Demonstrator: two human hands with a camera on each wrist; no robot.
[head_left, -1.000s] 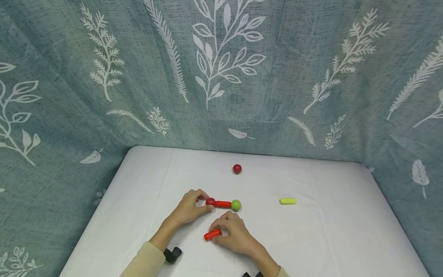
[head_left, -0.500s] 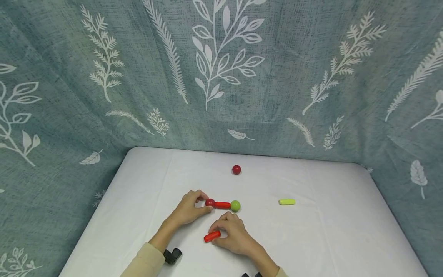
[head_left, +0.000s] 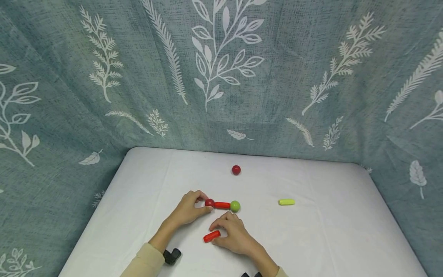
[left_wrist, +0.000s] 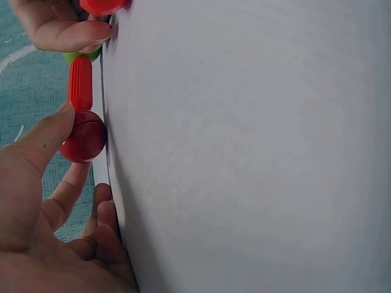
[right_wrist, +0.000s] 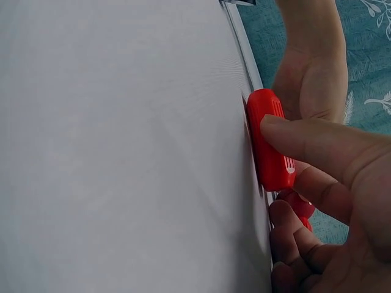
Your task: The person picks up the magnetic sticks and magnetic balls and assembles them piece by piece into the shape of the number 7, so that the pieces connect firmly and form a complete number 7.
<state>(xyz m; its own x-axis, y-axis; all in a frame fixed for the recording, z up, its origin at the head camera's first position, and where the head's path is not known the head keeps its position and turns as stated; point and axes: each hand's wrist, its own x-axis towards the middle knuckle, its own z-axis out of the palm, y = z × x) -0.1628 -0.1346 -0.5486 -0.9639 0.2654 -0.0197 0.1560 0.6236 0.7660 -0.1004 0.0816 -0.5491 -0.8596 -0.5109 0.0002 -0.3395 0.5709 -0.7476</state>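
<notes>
My left hand (head_left: 189, 207) pinches a glossy dark red ball (left_wrist: 84, 137) between thumb and finger. That ball sits at the left end of a red ribbed rod (head_left: 222, 205), whose right end meets a green ball (head_left: 235, 206). Nearer the body, my right hand (head_left: 232, 233) has thumb and curled index finger about a second red rod (head_left: 212, 236), low over the white table and slanted. In the right wrist view the thumb lies along this loose rod (right_wrist: 269, 143), and the index finger is partly hidden behind it.
Another dark red ball (head_left: 236, 170) lies toward the back of the white table (head_left: 332, 238). A yellow-green rod (head_left: 286, 202) rests to the right. Black devices show beside the left wrist (head_left: 172, 256) and at the bottom edge. A patterned teal curtain (head_left: 263, 96) hangs behind.
Both hands keep nearly the same place. The index finger of my right hand has lifted slightly from the loose red rod in the head view; the whole scene shifts a little with the camera.
</notes>
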